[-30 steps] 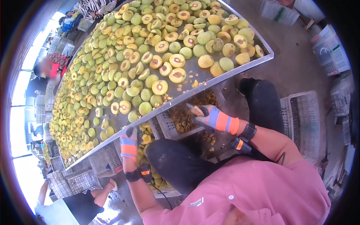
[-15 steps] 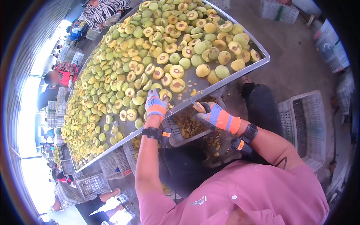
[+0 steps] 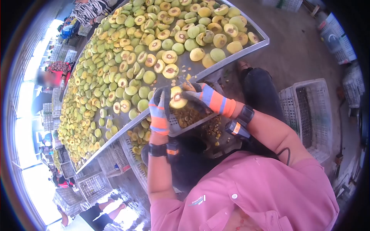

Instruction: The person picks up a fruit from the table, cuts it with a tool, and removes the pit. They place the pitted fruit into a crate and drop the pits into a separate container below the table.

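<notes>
My left hand, in an orange and grey-blue glove, is closed on a halved peach, its yellow cut face with the brown centre showing. This half is held just off the near edge of the metal-rimmed table. Right beside it, my right hand, gloved alike, grips a small hand tool with a brownish handle; the working end is hard to make out. Many green-yellow peach halves cover the table, some cut side up. Below my hands sits a crate with brown pits and scraps.
A crate of peach halves stands under the table edge. To my right is a white plastic crate. More crates stand at the left. Several other people are around, one in a red top across the table.
My left hand has lifted a peach half off the table and brought it towards me. My right hand has moved up and left to meet it with the tool.
</notes>
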Tool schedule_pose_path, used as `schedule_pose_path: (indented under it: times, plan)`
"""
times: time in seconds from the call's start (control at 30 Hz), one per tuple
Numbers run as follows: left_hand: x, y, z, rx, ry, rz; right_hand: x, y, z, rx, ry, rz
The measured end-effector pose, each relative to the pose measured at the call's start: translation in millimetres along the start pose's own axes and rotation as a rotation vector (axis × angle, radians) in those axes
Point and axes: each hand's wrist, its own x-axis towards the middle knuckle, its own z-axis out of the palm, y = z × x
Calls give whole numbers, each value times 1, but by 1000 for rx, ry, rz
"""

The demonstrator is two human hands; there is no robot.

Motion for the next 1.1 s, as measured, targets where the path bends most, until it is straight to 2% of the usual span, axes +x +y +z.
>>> schedule_pose_path:
  times: [0.03,0.1,0.13,0.2,0.23,0.33,0.37,0.43,0.53,0.57,0.67,0.7,0.8,0.83,0.9,0.97,1.1]
  plan:
    - [-4,-9,1,-188,82,-58,0,1,3,35,0,27]
    - [-11,-18,3,589,104,410,1,5,10,110,6,80]
    - [-14,-25,7,977,100,639,7,13,11,23,60,-93]
    - [-15,-19,30,334,254,273,26,36,11,-160,171,-434]
    - [-15,-19,28,299,267,213,33,44,8,-214,237,-563]
    - [-13,-15,33,69,357,120,26,31,6,-327,227,-478]
    - [-12,-14,34,92,332,152,23,30,11,-258,198,-518]
    - [-8,-25,28,341,229,309,26,32,9,-335,219,-572]
    - [-12,-17,40,180,235,116,31,38,9,-374,241,-630]
    - [-15,-20,41,150,240,108,31,39,10,-378,241,-646]
    - [-12,-22,41,257,267,238,27,39,16,-186,59,-375]
    - [-10,-20,40,238,268,218,23,37,18,-161,61,-379]
    - [-9,-10,32,169,276,171,8,26,13,-95,-31,-99]
    - [-10,-8,29,131,287,171,8,29,11,-124,-17,-85]
    - [-7,-13,14,561,242,428,10,33,10,-181,13,-57]
    - [-9,-10,13,536,213,414,8,32,13,-207,9,-78]
    - [-13,-9,28,169,196,247,17,45,11,-145,-17,-185]
